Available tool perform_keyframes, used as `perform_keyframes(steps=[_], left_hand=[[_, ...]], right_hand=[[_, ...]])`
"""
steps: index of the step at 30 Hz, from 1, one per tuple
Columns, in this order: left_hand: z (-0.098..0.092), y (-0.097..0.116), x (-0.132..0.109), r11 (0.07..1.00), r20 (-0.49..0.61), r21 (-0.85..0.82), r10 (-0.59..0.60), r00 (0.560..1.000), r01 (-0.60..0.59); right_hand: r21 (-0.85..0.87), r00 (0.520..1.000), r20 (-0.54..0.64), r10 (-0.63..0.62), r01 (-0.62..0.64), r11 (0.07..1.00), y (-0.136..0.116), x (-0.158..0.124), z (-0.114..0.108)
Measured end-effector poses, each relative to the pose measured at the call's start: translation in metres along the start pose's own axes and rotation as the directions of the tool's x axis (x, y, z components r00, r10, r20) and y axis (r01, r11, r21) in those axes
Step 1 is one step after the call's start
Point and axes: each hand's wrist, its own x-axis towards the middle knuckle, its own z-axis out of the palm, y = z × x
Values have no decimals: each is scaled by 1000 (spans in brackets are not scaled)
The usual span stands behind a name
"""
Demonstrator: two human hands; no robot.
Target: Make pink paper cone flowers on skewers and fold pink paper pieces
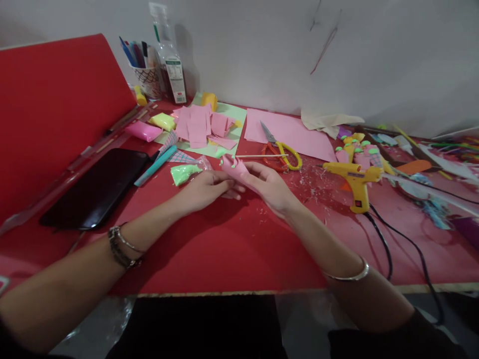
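My left hand (pixel 204 189) and my right hand (pixel 270 187) meet over the red table (pixel 224 249). Both are closed round a small pink paper roll (pixel 232 166) with green dabs at its top edge. A thin wooden stick (pixel 260 156) juts from the roll to the right, towards the scissors. My left fingers pinch the roll's lower end; my right fingers wrap it from the side. A bracelet sits on each wrist.
A yellow glue gun (pixel 355 182) with a black cord stands right of my hands. Orange-and-yellow scissors (pixel 279 149) lie on pink paper (pixel 288 132). Pink paper pieces (pixel 198 124), a green packet (pixel 184 173), a black phone (pixel 95 187), a pen cup (pixel 144 75) and finished cones (pixel 357 152) surround.
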Motion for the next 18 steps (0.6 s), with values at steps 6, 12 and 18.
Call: perform_keyframes(steps=[6,12,18], left_hand=[[3,3,-2,990,44,-129,-54,998,59],[2,6,-3,998,4,-55,-24,1000,24],[-2,10,-6,991,-15,133,-32,999,34]], right_hand=[[159,991,-137,-2,24,987,3,4,-2],[252,979,-201,18,34,967,2,5,-4],[292,955,-282,87,-1,956,-2,5,-4]])
